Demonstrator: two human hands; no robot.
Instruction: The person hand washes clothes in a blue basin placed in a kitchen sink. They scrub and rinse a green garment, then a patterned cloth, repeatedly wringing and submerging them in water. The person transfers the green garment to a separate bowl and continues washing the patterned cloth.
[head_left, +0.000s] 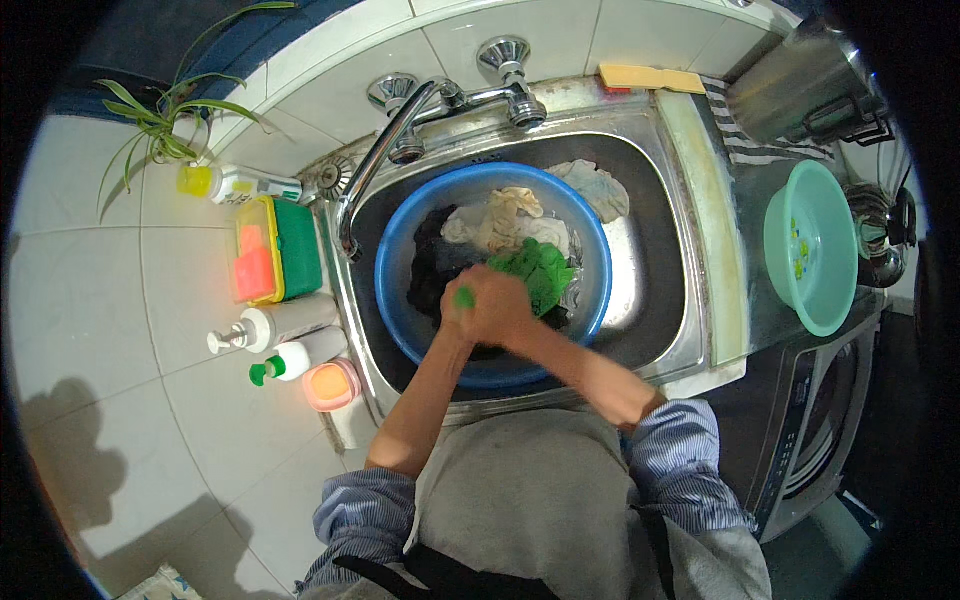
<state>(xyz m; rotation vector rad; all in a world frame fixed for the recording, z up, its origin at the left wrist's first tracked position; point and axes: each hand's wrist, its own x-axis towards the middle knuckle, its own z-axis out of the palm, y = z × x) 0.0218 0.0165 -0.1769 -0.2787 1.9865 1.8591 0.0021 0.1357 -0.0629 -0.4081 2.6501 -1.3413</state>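
A round blue plastic basin (607, 277) stands in the stainless steel sink (701, 322). In it lie wet dark cloth (429, 262), white and beige cloths (510, 214) and a green cloth (544, 274). My left hand (465, 307) and my right hand (504, 304) are pressed together over the basin, slightly blurred. A bit of green cloth shows between the fingers, so both hands are closed on green cloth. The hands hide whether it joins the larger green piece beside them. A pale wet cloth (596, 191) lies in the sink behind the basin, partly hidden by the basin's rim.
A chrome swivel faucet (390, 146) reaches over the sink's left side. Pump bottles (289, 322), a plastic box with a green lid (300, 247) and a pink tub (331, 384) line the left edge. To the right are a mint-green bowl (814, 300) and a large metal pot (802, 82).
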